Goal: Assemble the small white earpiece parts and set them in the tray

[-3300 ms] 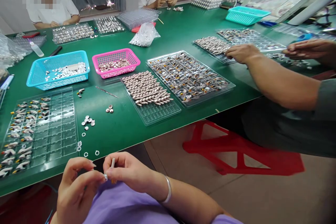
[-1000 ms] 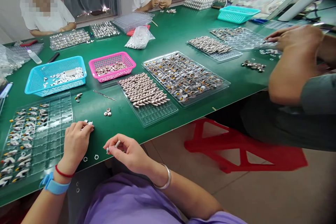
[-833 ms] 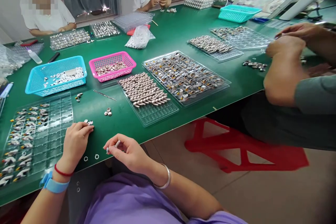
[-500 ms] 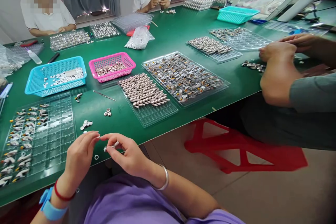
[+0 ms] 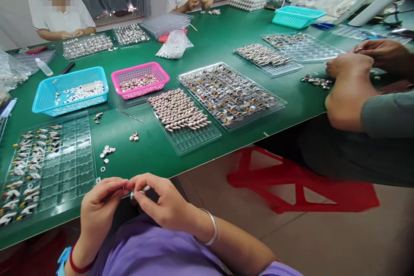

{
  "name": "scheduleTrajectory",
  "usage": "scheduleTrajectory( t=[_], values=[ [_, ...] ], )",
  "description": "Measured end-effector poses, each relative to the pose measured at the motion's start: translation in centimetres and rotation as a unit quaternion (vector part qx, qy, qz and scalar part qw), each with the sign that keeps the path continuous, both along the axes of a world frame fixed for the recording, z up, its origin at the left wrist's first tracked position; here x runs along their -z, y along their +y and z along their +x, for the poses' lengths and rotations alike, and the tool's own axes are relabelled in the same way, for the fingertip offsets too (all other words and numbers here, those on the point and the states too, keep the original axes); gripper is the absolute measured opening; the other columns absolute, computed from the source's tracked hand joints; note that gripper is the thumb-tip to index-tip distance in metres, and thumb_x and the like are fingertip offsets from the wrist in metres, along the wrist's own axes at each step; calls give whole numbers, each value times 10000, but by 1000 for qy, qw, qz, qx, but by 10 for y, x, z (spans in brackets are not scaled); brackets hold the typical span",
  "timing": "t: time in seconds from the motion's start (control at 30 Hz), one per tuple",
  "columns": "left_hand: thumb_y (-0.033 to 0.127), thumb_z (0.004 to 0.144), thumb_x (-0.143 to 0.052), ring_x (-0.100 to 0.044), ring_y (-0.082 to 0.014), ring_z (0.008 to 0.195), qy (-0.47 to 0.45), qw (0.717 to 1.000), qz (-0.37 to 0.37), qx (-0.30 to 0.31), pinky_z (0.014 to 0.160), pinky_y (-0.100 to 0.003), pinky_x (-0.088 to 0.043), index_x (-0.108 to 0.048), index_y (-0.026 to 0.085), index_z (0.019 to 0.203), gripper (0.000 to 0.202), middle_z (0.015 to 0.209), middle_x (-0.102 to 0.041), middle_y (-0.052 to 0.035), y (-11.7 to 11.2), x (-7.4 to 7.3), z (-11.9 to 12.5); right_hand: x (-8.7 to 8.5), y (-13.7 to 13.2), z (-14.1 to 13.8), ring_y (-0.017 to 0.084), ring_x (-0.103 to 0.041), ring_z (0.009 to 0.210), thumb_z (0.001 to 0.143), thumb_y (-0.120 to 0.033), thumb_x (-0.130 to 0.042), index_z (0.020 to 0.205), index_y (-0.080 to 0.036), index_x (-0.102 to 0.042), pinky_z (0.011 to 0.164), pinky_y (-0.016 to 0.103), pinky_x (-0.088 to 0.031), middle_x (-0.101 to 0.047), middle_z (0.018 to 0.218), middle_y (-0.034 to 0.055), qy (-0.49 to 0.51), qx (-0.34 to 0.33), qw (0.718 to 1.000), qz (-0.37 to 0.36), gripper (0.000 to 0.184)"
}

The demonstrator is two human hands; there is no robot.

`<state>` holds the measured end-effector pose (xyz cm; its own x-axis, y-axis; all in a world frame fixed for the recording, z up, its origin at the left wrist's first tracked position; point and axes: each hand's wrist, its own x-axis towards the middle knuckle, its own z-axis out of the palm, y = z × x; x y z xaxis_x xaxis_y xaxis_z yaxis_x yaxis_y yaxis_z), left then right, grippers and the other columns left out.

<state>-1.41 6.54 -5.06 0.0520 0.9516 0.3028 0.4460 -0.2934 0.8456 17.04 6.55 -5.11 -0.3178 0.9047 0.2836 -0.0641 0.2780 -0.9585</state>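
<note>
My left hand (image 5: 98, 207) and my right hand (image 5: 160, 200) meet at the table's near edge, fingertips touching. The right hand pinches a small pinkish tube-shaped part (image 5: 139, 191) with a metal end. The left fingers are pinched at that end, on something too small to name. A little heap of small white rings and caps (image 5: 107, 152) lies on the green table (image 5: 223, 36) just beyond my hands. A clear compartment tray (image 5: 69, 159), partly filled with assembled pieces, sits to my left.
A blue basket (image 5: 69, 90), a pink basket (image 5: 140, 78), a tray of pinkish tubes (image 5: 181, 112) and a full clear tray (image 5: 231, 95) lie ahead. A metal pick (image 5: 130, 115) lies nearby. A co-worker's hands (image 5: 351, 64) work at right; two people sit across. A red stool (image 5: 291, 185) stands below.
My left hand left the heap of white rings on the table and came back to my right hand; both hands drew toward my body. The co-worker's hands shifted at right.
</note>
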Motion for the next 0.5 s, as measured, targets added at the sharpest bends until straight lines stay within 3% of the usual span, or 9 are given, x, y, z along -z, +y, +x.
scheduleTrajectory(
  t=[0.2,0.5],
  values=[
    [142,738,-745,-727,-133,649,-14,1000,0,23,623,-190,-605,-784,290,879,208,784,-786,27,-2,-4,-1,-8,-2,6,156,-669,873,886,-198,-531,891,-189,-569,816,286,-532,-719,980,77,-1,-14,1000,-8,39],
    [109,737,-739,-734,-122,663,-36,999,4,12,621,-152,-598,-773,296,896,248,802,-786,42,-12,-6,6,-10,-2,3,151,-617,782,883,-227,-540,844,-194,-572,746,274,-512,-667,853,48,-21,18,1000,6,59]
  ],
)
